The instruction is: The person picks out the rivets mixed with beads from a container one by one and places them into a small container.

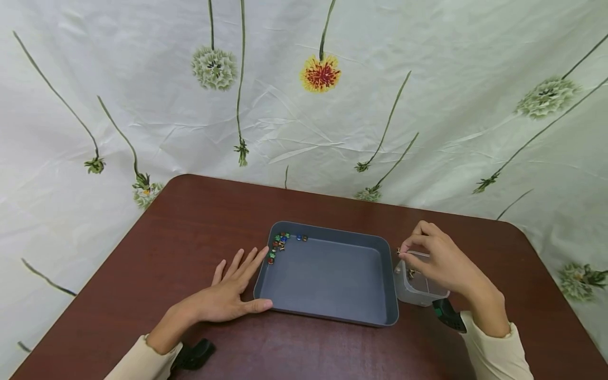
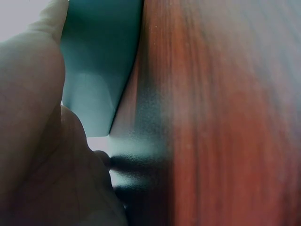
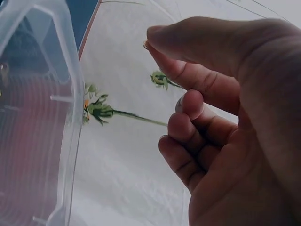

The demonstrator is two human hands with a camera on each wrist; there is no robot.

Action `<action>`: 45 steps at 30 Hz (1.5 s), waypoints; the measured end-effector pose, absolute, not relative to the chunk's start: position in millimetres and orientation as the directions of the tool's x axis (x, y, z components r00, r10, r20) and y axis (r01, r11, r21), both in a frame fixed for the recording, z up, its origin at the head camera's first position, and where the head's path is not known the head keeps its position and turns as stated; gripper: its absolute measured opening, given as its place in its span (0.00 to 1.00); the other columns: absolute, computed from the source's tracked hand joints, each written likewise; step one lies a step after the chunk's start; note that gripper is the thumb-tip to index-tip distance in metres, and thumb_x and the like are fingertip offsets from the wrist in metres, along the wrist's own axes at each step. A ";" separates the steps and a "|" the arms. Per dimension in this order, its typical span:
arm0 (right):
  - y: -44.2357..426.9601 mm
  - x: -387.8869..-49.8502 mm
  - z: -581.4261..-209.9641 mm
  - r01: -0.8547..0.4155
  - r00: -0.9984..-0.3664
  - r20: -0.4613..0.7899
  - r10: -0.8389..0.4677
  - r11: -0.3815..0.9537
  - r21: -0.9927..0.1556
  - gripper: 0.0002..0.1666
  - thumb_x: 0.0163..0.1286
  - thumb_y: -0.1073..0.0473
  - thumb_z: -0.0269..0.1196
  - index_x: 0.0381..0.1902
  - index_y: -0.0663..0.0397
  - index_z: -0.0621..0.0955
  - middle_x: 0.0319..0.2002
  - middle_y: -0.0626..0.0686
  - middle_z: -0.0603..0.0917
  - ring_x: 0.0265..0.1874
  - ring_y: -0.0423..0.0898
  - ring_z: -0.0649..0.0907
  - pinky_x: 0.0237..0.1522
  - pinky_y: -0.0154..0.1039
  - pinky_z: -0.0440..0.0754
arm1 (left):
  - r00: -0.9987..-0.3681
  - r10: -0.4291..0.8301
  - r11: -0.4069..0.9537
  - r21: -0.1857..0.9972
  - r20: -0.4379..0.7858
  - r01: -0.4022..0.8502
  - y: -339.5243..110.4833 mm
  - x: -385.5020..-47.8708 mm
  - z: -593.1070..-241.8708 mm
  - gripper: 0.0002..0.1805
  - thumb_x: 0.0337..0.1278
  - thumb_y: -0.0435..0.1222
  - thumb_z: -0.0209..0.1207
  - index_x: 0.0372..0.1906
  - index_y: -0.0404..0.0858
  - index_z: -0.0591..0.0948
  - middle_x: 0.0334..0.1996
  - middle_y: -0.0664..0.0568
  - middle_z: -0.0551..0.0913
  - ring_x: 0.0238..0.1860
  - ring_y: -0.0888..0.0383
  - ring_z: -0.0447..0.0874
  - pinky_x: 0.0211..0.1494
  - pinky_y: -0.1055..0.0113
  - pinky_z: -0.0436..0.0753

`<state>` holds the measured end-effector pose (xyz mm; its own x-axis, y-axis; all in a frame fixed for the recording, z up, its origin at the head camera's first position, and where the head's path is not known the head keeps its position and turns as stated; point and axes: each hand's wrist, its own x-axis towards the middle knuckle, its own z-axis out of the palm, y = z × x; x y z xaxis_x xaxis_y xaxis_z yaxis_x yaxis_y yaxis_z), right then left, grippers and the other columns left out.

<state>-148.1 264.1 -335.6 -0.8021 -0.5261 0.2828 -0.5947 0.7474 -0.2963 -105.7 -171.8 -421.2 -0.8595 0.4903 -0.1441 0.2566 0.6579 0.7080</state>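
My right hand (image 1: 439, 258) pinches a tiny gold-coloured bead-like piece (image 1: 398, 251) between thumb and index finger, above the far rim of a clear plastic box (image 1: 418, 300). In the right wrist view only a gold sliver (image 3: 145, 44) shows at the fingertips, and the other fingers are curled. A few small gold pieces (image 1: 411, 273) lie in the box. My left hand (image 1: 220, 301), fingers spread, touches the left edge of a grey-blue rectangular tray (image 1: 328, 279). Small red, green, blue and gold beads (image 1: 280, 241) cluster in the tray's far left corner.
The box stands close against the tray's right side on a dark red-brown wooden table (image 1: 214, 221). Behind the table hangs a pale cloth (image 1: 285, 116) with printed flowers. A black wrist device (image 1: 195, 354) sits at the left sleeve, another (image 1: 448, 315) at the right.
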 end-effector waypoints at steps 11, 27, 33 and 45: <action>277.9 -144.4 -332.7 -0.563 -0.826 0.205 -0.524 0.755 -0.337 0.09 0.62 0.65 0.71 0.30 0.44 0.86 0.32 0.44 0.72 0.33 0.40 0.71 0.34 0.33 0.71 | -0.856 0.496 0.654 0.711 -0.146 0.257 -170.8 -106.6 -420.4 0.55 0.63 0.61 0.60 0.82 0.56 0.37 0.82 0.41 0.37 0.79 0.36 0.21 0.70 0.32 0.22; 286.6 -141.2 -326.2 -0.468 -0.872 0.050 -0.487 0.801 -0.372 0.03 0.63 0.62 0.72 0.32 0.49 0.87 0.32 0.44 0.73 0.32 0.39 0.71 0.32 0.33 0.68 | -0.857 0.493 0.654 0.713 -0.147 0.254 -173.1 -106.1 -422.2 0.55 0.63 0.60 0.60 0.82 0.56 0.37 0.81 0.40 0.37 0.79 0.36 0.21 0.70 0.32 0.22; 288.4 -139.8 -326.6 -0.457 -0.880 0.051 -0.472 0.813 -0.361 0.04 0.62 0.62 0.72 0.30 0.46 0.87 0.32 0.44 0.74 0.31 0.38 0.71 0.33 0.33 0.69 | -0.858 0.493 0.656 0.709 -0.144 0.258 -172.6 -106.4 -422.3 0.56 0.63 0.61 0.60 0.82 0.56 0.37 0.81 0.40 0.37 0.79 0.36 0.21 0.70 0.32 0.23; 292.9 -139.7 -325.3 -0.439 -0.892 0.059 -0.447 0.833 -0.337 0.05 0.61 0.62 0.74 0.32 0.46 0.87 0.31 0.44 0.73 0.30 0.41 0.71 0.30 0.33 0.69 | -0.858 0.494 0.657 0.708 -0.143 0.260 -172.8 -106.2 -423.4 0.55 0.63 0.61 0.60 0.82 0.57 0.36 0.81 0.40 0.36 0.79 0.36 0.22 0.70 0.32 0.23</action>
<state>-139.7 292.9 -325.3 -0.8925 -0.4472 0.0585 -0.4393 0.8326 -0.3374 -106.2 -172.8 -423.4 -0.8576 0.4940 -0.1429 0.2604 0.6568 0.7076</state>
